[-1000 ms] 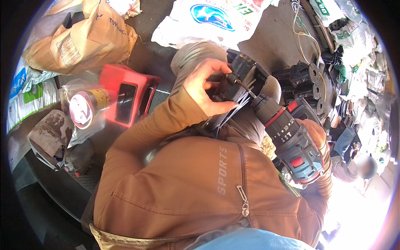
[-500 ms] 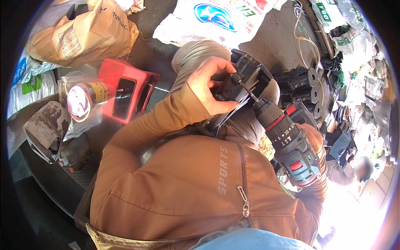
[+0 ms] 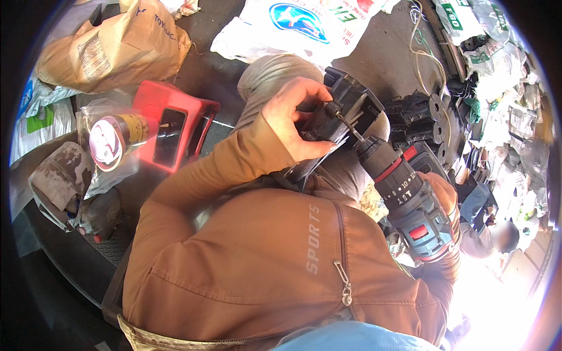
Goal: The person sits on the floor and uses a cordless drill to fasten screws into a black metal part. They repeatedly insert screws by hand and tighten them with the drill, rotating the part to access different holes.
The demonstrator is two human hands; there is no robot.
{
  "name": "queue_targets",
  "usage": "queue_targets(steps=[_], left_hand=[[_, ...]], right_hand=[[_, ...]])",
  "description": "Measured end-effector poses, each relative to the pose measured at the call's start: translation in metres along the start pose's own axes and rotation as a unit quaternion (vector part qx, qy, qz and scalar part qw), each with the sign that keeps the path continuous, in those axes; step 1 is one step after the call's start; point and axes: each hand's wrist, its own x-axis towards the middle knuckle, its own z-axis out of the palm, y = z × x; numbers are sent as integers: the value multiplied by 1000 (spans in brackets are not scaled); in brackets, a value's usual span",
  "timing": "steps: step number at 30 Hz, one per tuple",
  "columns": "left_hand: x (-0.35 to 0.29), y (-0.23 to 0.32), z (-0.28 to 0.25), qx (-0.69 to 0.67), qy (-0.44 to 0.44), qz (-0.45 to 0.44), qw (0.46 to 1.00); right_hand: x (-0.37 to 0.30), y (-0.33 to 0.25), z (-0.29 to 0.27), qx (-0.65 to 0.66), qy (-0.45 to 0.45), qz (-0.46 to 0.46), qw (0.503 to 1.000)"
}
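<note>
Over my lap, my left hand (image 3: 295, 120) is closed round the edge of a black plastic part (image 3: 357, 99), thumb on the near side and fingers on the far side. My right hand (image 3: 440, 193) grips a blue and black cordless drill (image 3: 404, 196) by its handle, which the drill's body partly hides. The drill's thin bit (image 3: 350, 127) points up and left toward a small black knob-like piece (image 3: 332, 109) between my left thumb and fingers. Whether the bit tip sits inside that piece, I cannot tell.
To the left are a red plastic box (image 3: 167, 126), a bagged drink cup (image 3: 111, 140) and a brown paper bag (image 3: 111, 47). A white printed sack (image 3: 293, 29) lies beyond my knees. Black parts (image 3: 418, 120) and plastic bags (image 3: 497, 76) fill the right, where another person (image 3: 486, 237) sits.
Both hands keep their grip, with the drill and the black part nearly where they were. The surroundings shift slightly to the left in the picture.
</note>
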Motion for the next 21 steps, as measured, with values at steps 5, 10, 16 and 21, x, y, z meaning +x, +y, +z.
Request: queue_targets(steps=[5,10,16,21], left_hand=[[0,-1,-1,2,-3,-1,1000],[-1,-1,-2,5,-4,-4,1000],[-2,-2,-1,0,-5,-4,1000],[-2,-3,0,-3,-5,-2,1000]], right_hand=[[3,-4,0,-26,7,-21,999],[1,-7,1,-28,13,-32,999],[-4,4,7,-24,16,-53,998],[-8,8,8,-34,16,-72,997]])
